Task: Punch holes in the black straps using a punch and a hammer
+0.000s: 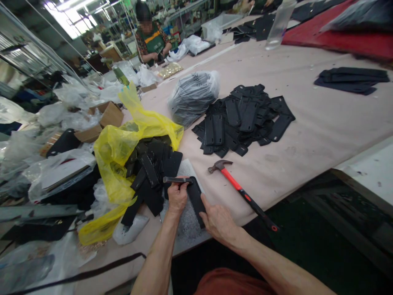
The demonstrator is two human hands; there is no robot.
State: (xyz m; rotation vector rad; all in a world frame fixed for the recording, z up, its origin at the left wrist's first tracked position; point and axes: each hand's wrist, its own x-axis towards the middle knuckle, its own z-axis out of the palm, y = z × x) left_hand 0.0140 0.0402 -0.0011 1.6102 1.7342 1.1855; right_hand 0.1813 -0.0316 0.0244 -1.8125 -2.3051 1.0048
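Observation:
My left hand (178,197) is closed around a dark metal tool (178,180), whose right end meets the top of a black strip (195,200). The strip lies on a grey speckled slab (185,227) at the table's near edge. My right hand (216,217) grips the strip's right side, thumb and fingers at its edge. Left of the slab, black pieces (150,168) spill from a yellow plastic bag (113,151). A claw hammer (235,182) with a red and black handle lies to the right of the slab.
Beyond the hammer is a heap of black strips (245,114), beside a filled clear bag (195,96). A small dark stack (350,80) lies at right, a clear bottle (279,26) farther back. Plastic bags and cardboard (110,114) crowd the left. A person (152,41) sits across the table.

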